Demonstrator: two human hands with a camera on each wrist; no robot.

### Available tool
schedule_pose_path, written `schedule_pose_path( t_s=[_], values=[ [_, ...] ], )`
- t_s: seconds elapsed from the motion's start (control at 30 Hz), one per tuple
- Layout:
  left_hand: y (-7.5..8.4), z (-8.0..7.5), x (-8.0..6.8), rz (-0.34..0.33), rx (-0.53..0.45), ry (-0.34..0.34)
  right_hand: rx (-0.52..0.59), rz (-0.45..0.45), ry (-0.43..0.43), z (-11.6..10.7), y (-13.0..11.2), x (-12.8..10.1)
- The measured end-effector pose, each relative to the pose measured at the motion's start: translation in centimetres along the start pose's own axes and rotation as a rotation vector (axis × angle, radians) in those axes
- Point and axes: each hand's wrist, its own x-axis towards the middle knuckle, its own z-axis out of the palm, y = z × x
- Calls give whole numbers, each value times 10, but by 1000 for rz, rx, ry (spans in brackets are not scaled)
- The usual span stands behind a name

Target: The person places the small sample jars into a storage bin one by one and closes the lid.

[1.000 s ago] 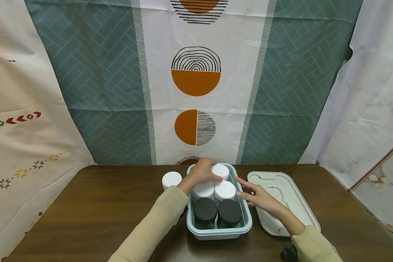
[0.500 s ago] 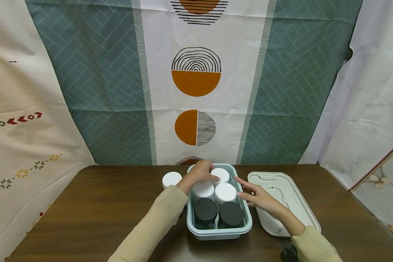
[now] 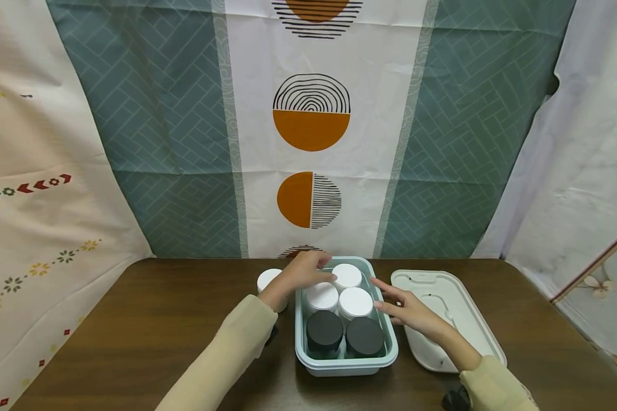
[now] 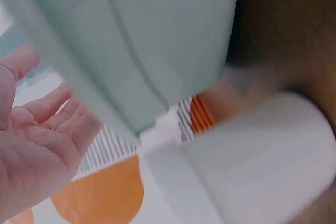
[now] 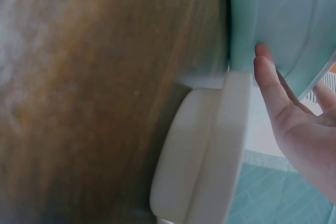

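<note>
A pale blue-green plastic bin (image 3: 343, 370) stands upright on the table. Inside it are two black-lidded jars (image 3: 324, 330) at the near end and three white-lidded jars (image 3: 356, 302) behind them. My left hand (image 3: 299, 275) hovers over the bin's far left rim, fingers spread and holding nothing; its thumb is close to the farthest white-lidded jar (image 3: 347, 276). On the table left of the bin, another white jar (image 4: 257, 161) stands partly behind that hand. My right hand (image 3: 413, 314) steadies the bin's right side, its extended fingertips touching the outer wall in the right wrist view.
Right of the bin lies a flat off-white lid (image 3: 460, 319), partly under my right forearm. A patterned cloth (image 3: 313, 142) hangs behind the brown table (image 3: 159, 342), with light curtains at both sides.
The farthest white-lidded jar has settled lower in the bin. My left hand has let go of it and drawn back to the left. The right hand stays at the bin's side.
</note>
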Motion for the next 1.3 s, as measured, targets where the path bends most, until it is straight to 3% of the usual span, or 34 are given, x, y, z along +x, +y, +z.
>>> schedule_pose_path(
  t_s=[0.27,0.6,0.87,1.0,1.3],
  values=[
    [-11,-29,-22,-32,-79,45,-4,-2,4,0,0,0],
    [-32,-50,-50,-56,-135,114,-7,5,4,0,0,-1],
    [-53,-55,-66,-30,-106,138,1,-2,-1,0,0,0],
    [-62,-54,-71,-53,-90,150,1,-2,-1,0,1,0],
    [-79,-44,-78,-71,-64,178,6,2,4,1,1,0]
  ],
)
